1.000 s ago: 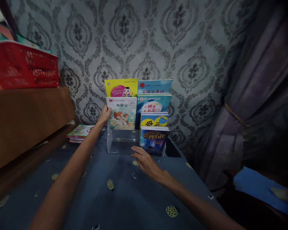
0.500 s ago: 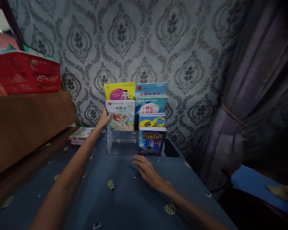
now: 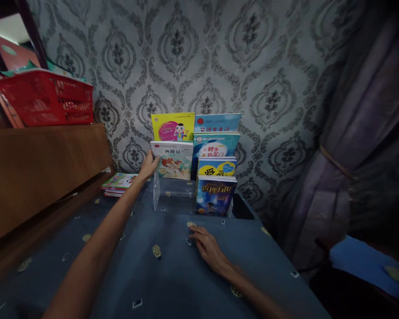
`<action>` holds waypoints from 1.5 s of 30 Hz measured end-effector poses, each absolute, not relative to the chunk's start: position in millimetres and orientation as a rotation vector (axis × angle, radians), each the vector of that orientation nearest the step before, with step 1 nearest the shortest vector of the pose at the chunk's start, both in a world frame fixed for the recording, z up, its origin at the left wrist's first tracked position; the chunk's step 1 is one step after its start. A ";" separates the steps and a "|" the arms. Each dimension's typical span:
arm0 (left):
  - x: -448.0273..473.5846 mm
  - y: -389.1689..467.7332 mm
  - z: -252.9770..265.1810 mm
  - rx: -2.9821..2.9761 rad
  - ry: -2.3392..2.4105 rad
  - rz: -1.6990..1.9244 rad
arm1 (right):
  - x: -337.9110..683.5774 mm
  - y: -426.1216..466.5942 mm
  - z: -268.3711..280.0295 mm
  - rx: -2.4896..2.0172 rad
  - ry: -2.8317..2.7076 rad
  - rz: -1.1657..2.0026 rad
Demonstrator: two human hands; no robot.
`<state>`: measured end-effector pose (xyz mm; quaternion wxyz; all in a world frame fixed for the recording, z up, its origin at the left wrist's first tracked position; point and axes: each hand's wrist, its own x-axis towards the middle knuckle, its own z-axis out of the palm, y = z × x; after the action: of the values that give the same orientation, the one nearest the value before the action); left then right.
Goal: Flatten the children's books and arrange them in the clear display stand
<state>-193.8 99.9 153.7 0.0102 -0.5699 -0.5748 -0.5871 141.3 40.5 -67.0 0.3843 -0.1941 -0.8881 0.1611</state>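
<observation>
My left hand (image 3: 149,165) grips the left edge of a white picture book (image 3: 173,161), thumb on its cover and fingers behind. The book stands in the clear stepped book rack (image 3: 173,204), in front of a yellow book (image 3: 166,126), its top tipped toward me. On the rack's right side stand a light blue book (image 3: 219,119), a teal book (image 3: 216,145), a yellow-and-blue book (image 3: 217,167) and dark blue books (image 3: 215,196) at the front. My right hand (image 3: 210,248) hovers at or rests on the cloth before the rack, fingers extended, holding nothing.
A small stack of books (image 3: 119,184) lies left of the rack. A black flat object (image 3: 242,207) is at its right. A red basket (image 3: 49,97) sits on a wooden ledge (image 3: 46,177). Patterned wallpaper stands behind, with a tied curtain (image 3: 332,177) at right.
The white book's top has tilted toward me, with my left hand still on its edge. My right hand has drawn slightly back from the rack. The whole view has shifted a little.
</observation>
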 end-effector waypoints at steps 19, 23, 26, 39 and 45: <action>-182.5 116.1 165.1 -1.588 -1.817 -1.875 | 143.3 42.0 -72.7 -0.708 -2.199 0.607; -182.7 110.5 165.9 -1.610 -1.790 -1.878 | 142.2 44.0 -75.0 -0.697 -2.179 0.625; -183.2 107.3 165.3 -1.623 -1.782 -1.879 | 142.8 44.9 -74.8 -0.683 -2.169 0.625; -186.0 99.4 155.4 -1.699 -1.757 -1.897 | 144.2 48.1 -73.4 -0.660 -2.182 0.679; -188.2 65.8 87.8 -1.544 -1.950 -1.435 | 143.6 49.0 -75.5 -0.710 -2.173 0.710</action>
<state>-188.2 65.8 87.8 0.1347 -0.5327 -0.6728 -0.4953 143.6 49.0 -75.5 0.3654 -0.2760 -0.8450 0.2761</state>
